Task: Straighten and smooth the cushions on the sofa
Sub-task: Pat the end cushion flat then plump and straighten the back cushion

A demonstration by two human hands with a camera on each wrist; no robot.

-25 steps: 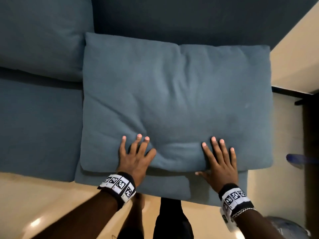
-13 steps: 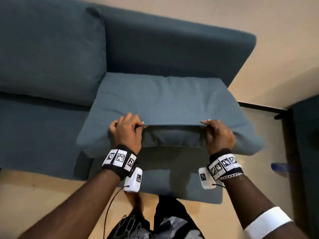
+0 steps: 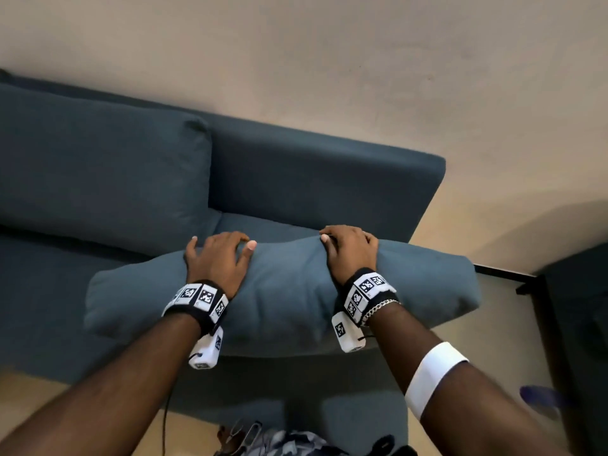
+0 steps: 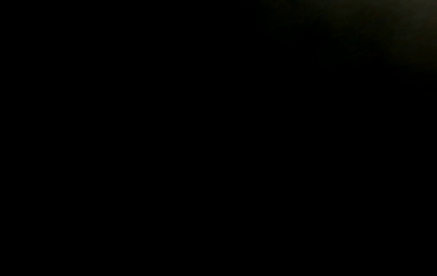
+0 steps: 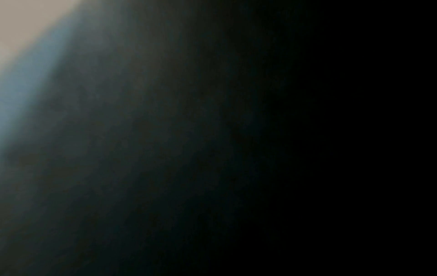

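Observation:
A loose blue cushion stands raised on its long edge over the right end of the sofa seat, its broad face toward me. My left hand lies over the cushion's top edge, fingers curled over the far side and thumb on the near face. My right hand grips the same edge further right, fingers hooked over it. Another blue cushion leans upright against the sofa backrest at the left. The left wrist view is black. The right wrist view shows only blurred blue fabric.
A beige wall rises behind the sofa. A dark piece of furniture stands to the right of the sofa's end, across a strip of floor. A blurred blue object lies low at the right.
The cushion lay flat on the seat under my flat hands. Both hands then took its near edge and lifted it, so it now stands tilted up with my hands on top.

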